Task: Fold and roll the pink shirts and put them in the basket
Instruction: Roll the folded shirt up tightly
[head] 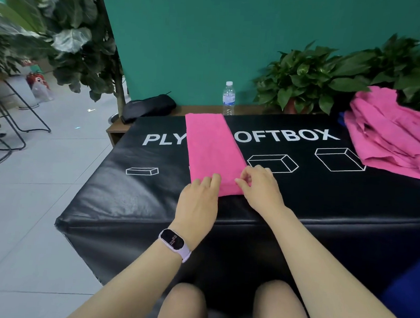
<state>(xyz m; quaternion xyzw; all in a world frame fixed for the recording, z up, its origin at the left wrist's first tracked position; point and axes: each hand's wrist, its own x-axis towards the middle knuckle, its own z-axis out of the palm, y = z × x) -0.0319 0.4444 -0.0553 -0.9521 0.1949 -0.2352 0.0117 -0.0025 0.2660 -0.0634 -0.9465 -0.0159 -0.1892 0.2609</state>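
Here, both hands' fingers (pixel 212 181) touch the folded shirt's (pixel 212 149) near end (flat).

A folded shirt (pixel 213 150) lies lengthwise on the middle of the padded box (pixel 129 198), its near end under the left hand (pixel 198 202) and the right hand (pixel 261 185), set side by side. A pile of shirts (pixel 390 134) sits on the box's far right corner. Behind the box, a ledge (pixel 202 109) carries a bottle (pixel 228 98), a bag (pixel 148 107) to its left and potted plants (pixel 305 78) to its right
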